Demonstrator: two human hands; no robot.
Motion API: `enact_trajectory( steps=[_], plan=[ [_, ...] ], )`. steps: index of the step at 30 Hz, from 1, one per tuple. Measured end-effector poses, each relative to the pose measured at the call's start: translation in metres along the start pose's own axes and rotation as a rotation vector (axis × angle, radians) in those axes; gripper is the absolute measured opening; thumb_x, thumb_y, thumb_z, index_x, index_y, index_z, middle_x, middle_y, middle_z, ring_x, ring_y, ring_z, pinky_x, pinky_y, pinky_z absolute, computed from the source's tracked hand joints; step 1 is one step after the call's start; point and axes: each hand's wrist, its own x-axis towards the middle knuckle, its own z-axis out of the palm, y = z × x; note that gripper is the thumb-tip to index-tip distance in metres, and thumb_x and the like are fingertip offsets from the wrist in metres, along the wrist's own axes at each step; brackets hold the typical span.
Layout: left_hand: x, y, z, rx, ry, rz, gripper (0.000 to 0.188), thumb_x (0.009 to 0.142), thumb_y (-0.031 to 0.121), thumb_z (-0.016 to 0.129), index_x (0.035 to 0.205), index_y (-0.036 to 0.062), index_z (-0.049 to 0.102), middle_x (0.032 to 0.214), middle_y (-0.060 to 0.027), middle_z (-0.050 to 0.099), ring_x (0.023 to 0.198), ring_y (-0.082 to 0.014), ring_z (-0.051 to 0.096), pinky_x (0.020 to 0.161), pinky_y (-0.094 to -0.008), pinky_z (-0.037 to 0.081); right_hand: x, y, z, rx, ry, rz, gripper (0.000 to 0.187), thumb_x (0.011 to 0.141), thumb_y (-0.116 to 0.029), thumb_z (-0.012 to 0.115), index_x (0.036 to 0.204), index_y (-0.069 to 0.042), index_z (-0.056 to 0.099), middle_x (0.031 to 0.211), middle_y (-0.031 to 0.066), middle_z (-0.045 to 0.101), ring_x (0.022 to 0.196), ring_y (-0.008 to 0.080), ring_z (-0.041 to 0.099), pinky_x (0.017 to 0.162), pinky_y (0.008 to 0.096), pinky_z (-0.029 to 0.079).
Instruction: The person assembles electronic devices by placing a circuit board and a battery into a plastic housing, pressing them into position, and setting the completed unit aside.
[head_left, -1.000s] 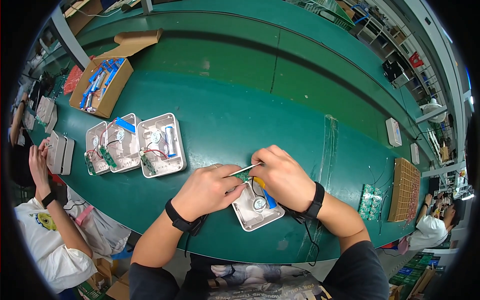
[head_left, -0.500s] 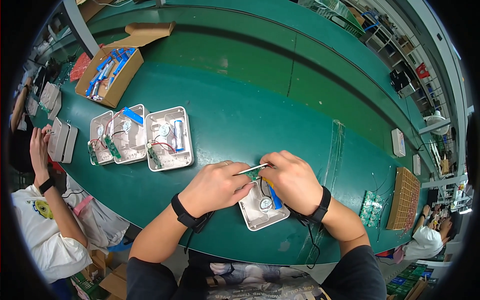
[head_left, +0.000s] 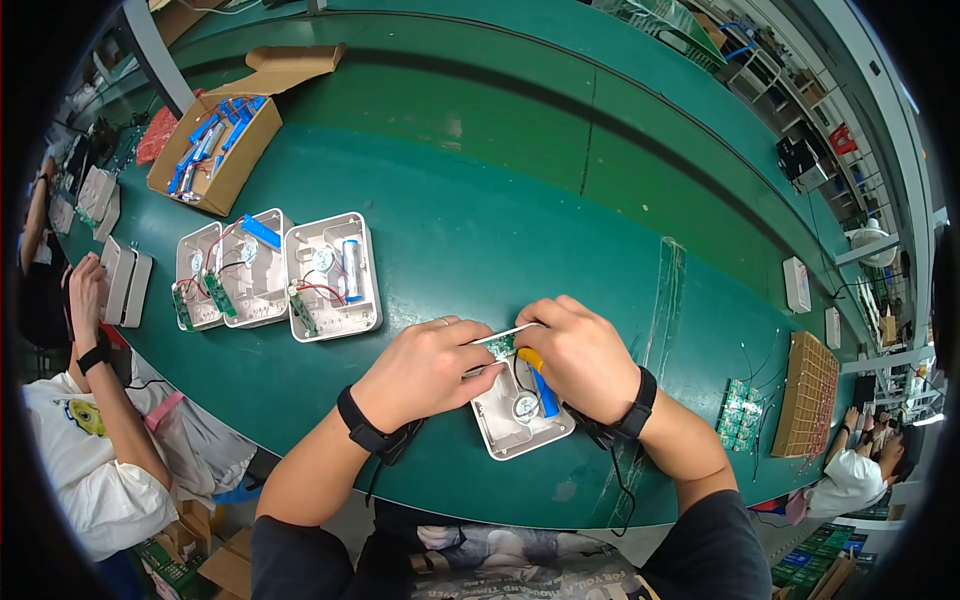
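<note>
Circuit board [head_left: 499,347] lay between fingers [head_left: 466,331], at white case [head_left: 488,425] far end; left hand [head_left: 425,368] gripped it; right hand [head_left: 583,358] grip was unclear.

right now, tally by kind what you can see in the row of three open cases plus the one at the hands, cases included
open white cases: 4
green boards: 4
round discs: 4
visible batteries: 3
total: 15

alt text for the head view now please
A person's left hand and right hand work on a green circuit board at an open white housing holding a blue cylinder. Three similar housings and a cardboard box stand farther left.
</note>
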Motion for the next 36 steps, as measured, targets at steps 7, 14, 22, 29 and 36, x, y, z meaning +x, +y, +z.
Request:
enact_trajectory(
  steps=[7,14,22,29,36],
  plan=[
    [0.000,0.003,-0.002,-0.008,-0.028,-0.032,0.012,0.087,0.018,0.083,0.086,0.0059,0.081,0.105,-0.0113,0.078,0.083,-0.0292,0.075,0.075,-0.0397,0.062,0.001,0.015,-0.022,0.145,-0.022,-0.104,0.023,0.087,-0.005,0.077,0.110,-0.005,0.074,0.115,0.0100,0.072,0.102,0.0304,0.069,0.086,0.0400,0.058],
    [-0.003,0.003,-0.011,-0.022,-0.015,0.000,0.014,0.086,0.019,0.084,0.090,0.0061,0.081,0.109,-0.0120,0.077,0.088,-0.0289,0.075,0.078,-0.0388,0.062,-0.015,0.023,-0.056,0.217,-0.215,0.239,0.044,0.095,-0.023,0.081,0.133,-0.006,0.066,0.100,0.0110,0.075,0.089,0.0287,0.074,0.077,0.0381,0.059],
    [-0.001,0.007,-0.015,-0.072,0.002,-0.019,0.018,0.086,0.021,0.085,0.092,0.0044,0.080,0.111,-0.0123,0.077,0.093,-0.0305,0.075,0.083,-0.0406,0.061,-0.056,0.012,-0.028,0.402,-0.290,0.362,0.053,0.100,-0.032,0.075,0.143,-0.004,0.063,0.091,0.0120,0.076,0.083,0.0305,0.074,0.072,0.0404,0.058],
    [-0.001,0.012,-0.008,0.066,-0.097,-0.129,0.018,0.087,0.018,0.082,0.094,0.0016,0.079,0.105,-0.0152,0.077,0.091,-0.0333,0.074,0.081,-0.0442,0.060,-0.078,0.019,-0.008,0.622,-0.185,0.282,0.046,0.106,-0.016,0.066,0.149,-0.002,0.059,0.116,0.0154,0.075,0.097,0.0273,0.074,0.087,0.0381,0.059],
    [0.004,0.013,-0.012,-0.029,0.276,0.004,0.012,0.084,0.004,0.082,0.095,0.0001,0.080,0.102,-0.0174,0.076,0.080,-0.0329,0.068,0.072,-0.0418,0.056,-0.081,0.032,0.031,1.262,-0.079,0.312,0.044,0.107,-0.001,0.062,0.150,0.000,0.058,0.142,0.0110,0.067,0.117,0.0159,0.068,0.102,0.0337,0.056]
  ],
)
